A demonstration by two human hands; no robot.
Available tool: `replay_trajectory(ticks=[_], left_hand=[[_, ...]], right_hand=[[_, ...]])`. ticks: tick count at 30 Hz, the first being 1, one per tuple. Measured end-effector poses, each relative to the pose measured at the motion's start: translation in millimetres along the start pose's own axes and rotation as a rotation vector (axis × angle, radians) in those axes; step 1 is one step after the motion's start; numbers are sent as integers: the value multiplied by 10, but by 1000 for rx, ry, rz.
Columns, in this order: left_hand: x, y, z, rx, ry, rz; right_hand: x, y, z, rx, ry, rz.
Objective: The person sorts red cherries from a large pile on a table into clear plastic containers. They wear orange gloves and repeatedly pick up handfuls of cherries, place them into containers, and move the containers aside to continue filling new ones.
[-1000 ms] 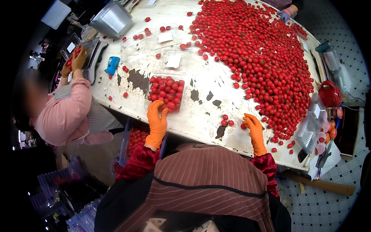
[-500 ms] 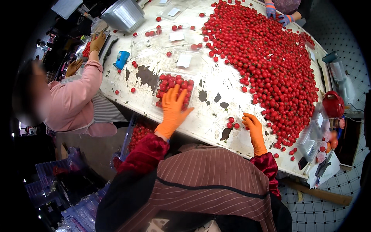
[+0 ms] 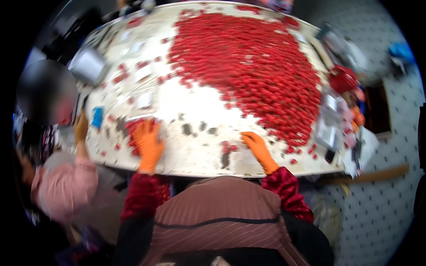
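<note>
My left hand (image 3: 148, 144), in an orange glove, lies with fingers spread over cherry tomatoes (image 3: 132, 128) in a clear plastic box near the table's front left. Whether its fingertips grip any tomato is not visible. My right hand (image 3: 258, 150), also orange-gloved, hovers over the front of the table with fingers loosely bent and apart; nothing shows in it. A few loose cherry tomatoes (image 3: 228, 147) lie to its left. Beyond it spreads a large heap of red cherry tomatoes (image 3: 248, 66). The picture is smeared by motion.
At left, a co-worker in a pink sleeve (image 3: 64, 186) reaches with a brown-gloved hand (image 3: 80, 127). Nearby are a blue object (image 3: 97, 117) and stacked clear boxes (image 3: 88, 66). Clear containers (image 3: 329, 122), a dark phone (image 3: 329, 156) and a red container (image 3: 342, 79) line the right edge.
The view has swung, shifting the table and heap leftward in the picture. My left hand remains over the tomato box; my right hand is still over the table front.
</note>
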State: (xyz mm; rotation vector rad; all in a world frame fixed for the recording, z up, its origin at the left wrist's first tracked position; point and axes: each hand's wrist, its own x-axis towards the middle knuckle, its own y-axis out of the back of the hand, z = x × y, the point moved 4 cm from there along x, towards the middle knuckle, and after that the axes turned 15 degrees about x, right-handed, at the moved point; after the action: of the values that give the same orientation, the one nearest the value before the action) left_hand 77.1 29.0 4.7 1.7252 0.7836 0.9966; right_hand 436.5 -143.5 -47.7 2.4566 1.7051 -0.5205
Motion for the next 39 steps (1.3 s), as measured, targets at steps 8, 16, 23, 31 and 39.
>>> replay_trajectory(ticks=[8,16,23,31,39], left_hand=[[-48,-323,-434,63,76,-19],[17,-225,1059,-825,2,-447],[-33,-168,2317,-626,-311,-490],[120,-205,2527,-750,-314,-479],[183,-182,2643,-931,-345,-461]], right_hand=[[35,728,-31,2,221,276],[188,1177,-258,-842,402,644],[374,475,-57,-984,401,457],[-116,80,165,-935,528,194],[100,284,-154,-826,630,108]])
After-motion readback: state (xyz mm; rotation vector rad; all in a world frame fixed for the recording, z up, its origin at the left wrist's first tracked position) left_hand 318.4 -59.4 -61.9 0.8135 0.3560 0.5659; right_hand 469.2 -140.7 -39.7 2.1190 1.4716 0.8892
